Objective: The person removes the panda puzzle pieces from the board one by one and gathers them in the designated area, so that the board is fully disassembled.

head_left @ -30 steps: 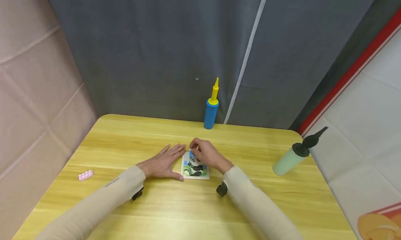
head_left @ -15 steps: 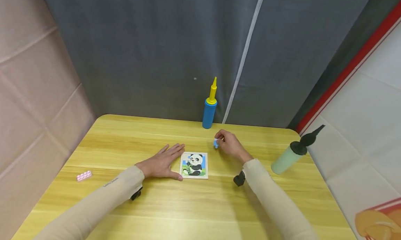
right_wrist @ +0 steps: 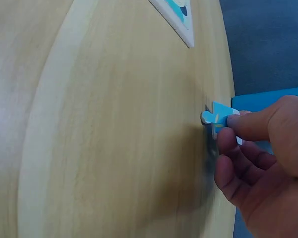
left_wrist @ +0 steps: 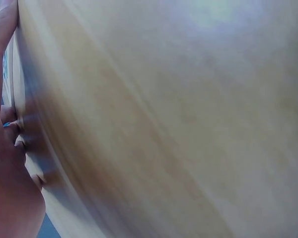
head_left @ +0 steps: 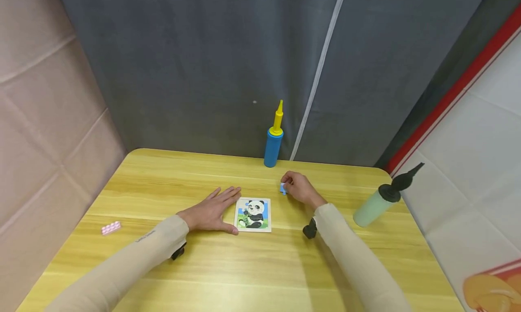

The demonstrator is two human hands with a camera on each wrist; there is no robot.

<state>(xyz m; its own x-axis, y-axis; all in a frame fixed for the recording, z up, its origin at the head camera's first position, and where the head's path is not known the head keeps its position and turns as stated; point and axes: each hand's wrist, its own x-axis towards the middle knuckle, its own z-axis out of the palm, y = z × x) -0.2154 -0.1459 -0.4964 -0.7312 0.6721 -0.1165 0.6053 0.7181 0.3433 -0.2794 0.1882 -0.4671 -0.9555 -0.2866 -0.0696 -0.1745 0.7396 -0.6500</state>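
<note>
A small square panda jigsaw puzzle (head_left: 254, 218) with a pale frame lies on the table. My left hand (head_left: 211, 210) rests flat beside it, fingers spread, with thumb and fingertips right at the frame's left edge. Back and to the right of the puzzle, my right hand (head_left: 300, 186) pinches a blue puzzle piece (right_wrist: 217, 117) between thumb and fingers, close over the tabletop. The piece's round knob sticks out from the grip, and its other end is partly hidden by the thumb. In the left wrist view, part of the left hand (left_wrist: 12, 188) shows along the left side.
A blue hand pump (head_left: 273, 147) with a yellow top stands at the table's back edge. Toward the right stands a pale green pump (head_left: 373, 209) with a black top. A pink toy brick (head_left: 111, 228) lies far left on the wooden table (head_left: 228, 276).
A second ago my right hand was at the puzzle's top with the blue piece; it has since carried the piece to the right and lowered it slightly. The left hand has stayed in place.
</note>
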